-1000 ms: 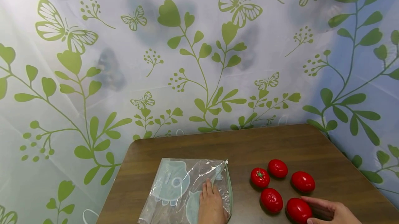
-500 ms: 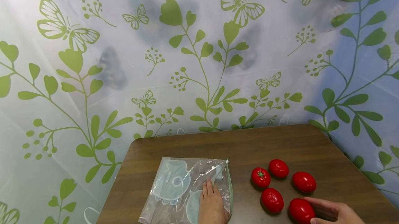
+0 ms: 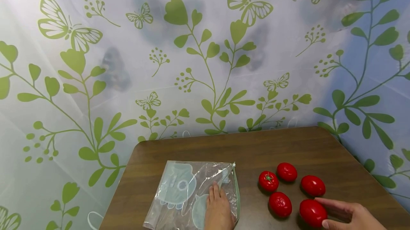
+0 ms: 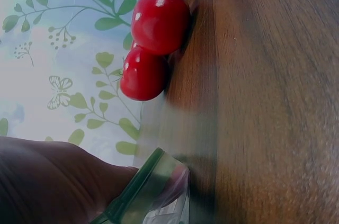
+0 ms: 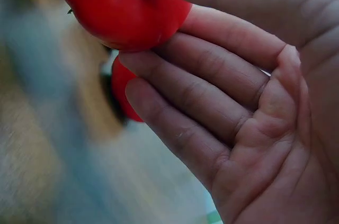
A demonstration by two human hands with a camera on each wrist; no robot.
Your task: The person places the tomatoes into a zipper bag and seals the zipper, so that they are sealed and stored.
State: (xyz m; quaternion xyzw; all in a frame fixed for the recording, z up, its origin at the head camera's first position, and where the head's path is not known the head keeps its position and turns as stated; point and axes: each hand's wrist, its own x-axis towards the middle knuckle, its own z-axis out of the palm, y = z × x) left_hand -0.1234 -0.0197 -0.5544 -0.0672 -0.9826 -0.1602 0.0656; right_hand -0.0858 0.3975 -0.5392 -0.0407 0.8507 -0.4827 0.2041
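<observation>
A clear plastic zip bag [image 3: 179,196] with pale blue prints lies flat on the table, its green-edged mouth [image 3: 237,187] toward the right. My left hand [image 3: 219,208] rests on the bag with its fingers laid straight. In the left wrist view its thumb [image 4: 79,173] reaches behind the green strip [image 4: 140,184], the tip showing through plastic. To the right, my right hand [image 3: 350,214] pinches the nearest red tomato [image 3: 312,213] between thumb and fingers. In the right wrist view the thumb lies over this tomato [image 5: 122,15], and the other fingers extend along its far side.
Several other glossy tomatoes stand close by: one with a green calyx [image 3: 268,181], one behind it [image 3: 287,172], one in front [image 3: 280,204] and one farther right [image 3: 313,186]. A curtain [image 3: 205,62] with green leaves and butterflies hangs behind the brown wooden table [image 3: 224,148].
My right hand and the nearest tomato have shifted slightly to the right together. The left hand and bag have stayed in place, while the whole view has drifted a little.
</observation>
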